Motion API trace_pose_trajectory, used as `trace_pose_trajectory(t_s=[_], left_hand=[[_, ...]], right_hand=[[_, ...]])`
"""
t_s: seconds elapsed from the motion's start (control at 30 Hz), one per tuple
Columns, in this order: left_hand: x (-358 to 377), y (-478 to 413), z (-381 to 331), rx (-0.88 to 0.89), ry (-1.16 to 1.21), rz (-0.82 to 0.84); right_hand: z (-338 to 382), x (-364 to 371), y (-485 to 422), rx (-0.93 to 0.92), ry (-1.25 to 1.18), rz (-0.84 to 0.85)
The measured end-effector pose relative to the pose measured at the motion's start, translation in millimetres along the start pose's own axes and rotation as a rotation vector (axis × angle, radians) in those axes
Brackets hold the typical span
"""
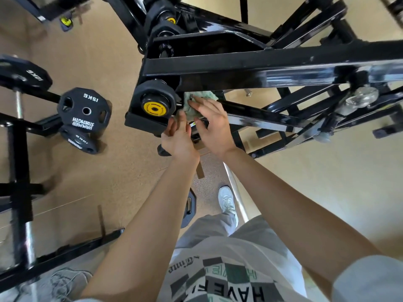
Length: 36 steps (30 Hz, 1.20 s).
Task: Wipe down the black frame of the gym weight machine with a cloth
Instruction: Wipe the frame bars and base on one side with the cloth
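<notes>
1. Beside the yellow-capped pivot hub (pixel 154 105), under the thick top beam of the black frame (pixel 239 64), a green cloth (pixel 207 95) is bunched against the metal where a slimmer slanting bar (pixel 261 118) meets the hub.
2. The right hand (pixel 212 125) lies flat over the cloth with fingers straight and spread. It is pressing rather than gripping, probably to keep a broad patch of fabric on the paint while rubbing.
3. The left hand (pixel 178 137) reaches up just beside it, fingertips at the cloth's lower edge next to the hub bracket. Whether it pinches the fabric or only steadies it cannot be told.
4. Most of the cloth sits beyond and under the right fingers, with one fold sticking out toward the hub and another above the fingertips.
5. Both arms are stretched forward from the body, likely because this joint is awkward to reach.
6. A 15KG Hammer Strength plate (pixel 85 107) hangs on a rack well to the left, apart from the work.
</notes>
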<state>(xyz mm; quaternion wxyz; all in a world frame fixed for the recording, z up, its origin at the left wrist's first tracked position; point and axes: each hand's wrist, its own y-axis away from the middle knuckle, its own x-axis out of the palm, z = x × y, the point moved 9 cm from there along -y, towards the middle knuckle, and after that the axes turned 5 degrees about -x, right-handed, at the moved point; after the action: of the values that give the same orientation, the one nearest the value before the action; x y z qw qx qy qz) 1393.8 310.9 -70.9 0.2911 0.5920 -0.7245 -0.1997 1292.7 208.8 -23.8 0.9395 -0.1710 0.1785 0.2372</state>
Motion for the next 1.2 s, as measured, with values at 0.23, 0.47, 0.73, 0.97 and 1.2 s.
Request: trace_pose_trajectory(t_s=[0.23,0.47,0.73,0.97,1.2], left_hand=[[9,-7,11,-0.023,-0.077,0.118],[22,-21,33,0.041,-0.373,0.2],[30,-31,53,0.199,-0.557,0.188],[44,-37,104,0.179,-0.544,0.258],[65,-48,165,0.179,-0.471,0.375]], right_hand=[[-12,-1,3,-0.021,0.099,0.037],[-56,-23,10,0.108,0.14,-0.059],[-88,-41,16,0.152,0.167,-0.103],[-133,-48,32,0.193,0.194,-0.115],[-185,-67,48,0.184,0.206,-0.185]])
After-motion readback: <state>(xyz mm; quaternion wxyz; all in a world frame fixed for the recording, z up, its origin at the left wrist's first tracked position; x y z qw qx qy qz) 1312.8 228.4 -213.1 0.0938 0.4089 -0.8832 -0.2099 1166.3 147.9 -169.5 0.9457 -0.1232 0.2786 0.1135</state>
